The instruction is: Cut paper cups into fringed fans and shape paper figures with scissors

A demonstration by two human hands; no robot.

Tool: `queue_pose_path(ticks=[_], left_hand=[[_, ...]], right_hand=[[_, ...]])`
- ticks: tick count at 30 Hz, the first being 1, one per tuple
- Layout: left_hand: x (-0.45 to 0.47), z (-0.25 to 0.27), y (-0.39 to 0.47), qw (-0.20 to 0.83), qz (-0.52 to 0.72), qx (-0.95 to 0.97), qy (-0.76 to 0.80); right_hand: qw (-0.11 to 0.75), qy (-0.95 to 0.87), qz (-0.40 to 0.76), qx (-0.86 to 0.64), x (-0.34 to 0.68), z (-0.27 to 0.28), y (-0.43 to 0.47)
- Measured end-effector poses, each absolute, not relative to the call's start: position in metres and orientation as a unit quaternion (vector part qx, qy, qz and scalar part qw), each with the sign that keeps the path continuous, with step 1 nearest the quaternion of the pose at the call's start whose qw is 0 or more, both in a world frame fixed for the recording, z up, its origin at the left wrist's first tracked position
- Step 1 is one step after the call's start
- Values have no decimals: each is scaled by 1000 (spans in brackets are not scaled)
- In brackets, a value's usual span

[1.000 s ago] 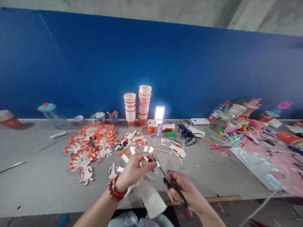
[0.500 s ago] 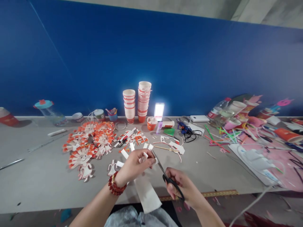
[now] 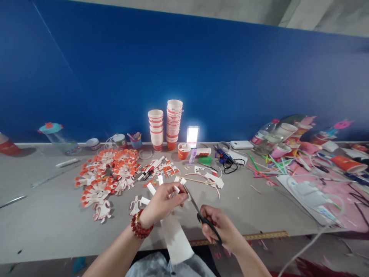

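My left hand [image 3: 167,202] pinches a piece of white paper [image 3: 177,189], much of it hidden by the fingers. In my right hand [image 3: 216,223] is a pair of black-handled scissors [image 3: 192,201], its blades pointing up and left against the paper at my left fingertips. A long white paper strip [image 3: 176,239] hangs below my left hand over the table's front edge. Several short white strips [image 3: 151,188] lie just beyond and beside that hand. A small cut-out paper dress figure [image 3: 135,206] rests left of my wrist.
Orange-and-white paper figures [image 3: 100,188] are heaped at left. Two paper cup stacks [image 3: 173,127] stand by the blue wall, with paper scraps [image 3: 161,168] in front. To the right are a glue gun [image 3: 223,157], straws [image 3: 273,165] and a white power strip [image 3: 305,200].
The view has shifted slightly, so everything sits a little further left. Both hands keep nearly the same pose, with the scissors still at the paper.
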State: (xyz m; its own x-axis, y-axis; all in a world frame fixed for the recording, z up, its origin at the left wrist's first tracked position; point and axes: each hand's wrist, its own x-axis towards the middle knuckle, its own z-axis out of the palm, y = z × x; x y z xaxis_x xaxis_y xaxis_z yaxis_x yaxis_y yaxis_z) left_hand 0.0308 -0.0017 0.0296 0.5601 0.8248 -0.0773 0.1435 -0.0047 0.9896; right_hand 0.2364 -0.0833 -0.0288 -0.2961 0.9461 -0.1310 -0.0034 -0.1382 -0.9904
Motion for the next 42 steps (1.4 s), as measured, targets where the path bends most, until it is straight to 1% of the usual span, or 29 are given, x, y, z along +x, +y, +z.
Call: queue_pose_path(ticks=[16, 21, 24, 28, 33, 36, 42], left_hand=[[33, 30, 2, 565, 296, 677, 368], [35, 32, 2, 552, 304, 689, 359], [36, 32, 1, 549, 311, 691, 352], [37, 35, 0, 561, 298, 689, 348], [37, 40, 0, 542, 290, 705, 353], [37, 37, 1, 537, 291, 706, 358], [40, 30, -1, 499, 299, 722, 375]], right_hand=[[388, -506, 579, -509, 235, -35, -81], [362, -538, 611, -455, 231, -17, -81], [368, -551, 616, -426, 229, -8, -82], [382, -536, 619, -429, 227, -6, -81], [388, -511, 615, -459, 228, -16, -79], [407, -492, 588, -497, 229, -20, -76], [510, -482, 489, -519, 222, -7, -65]])
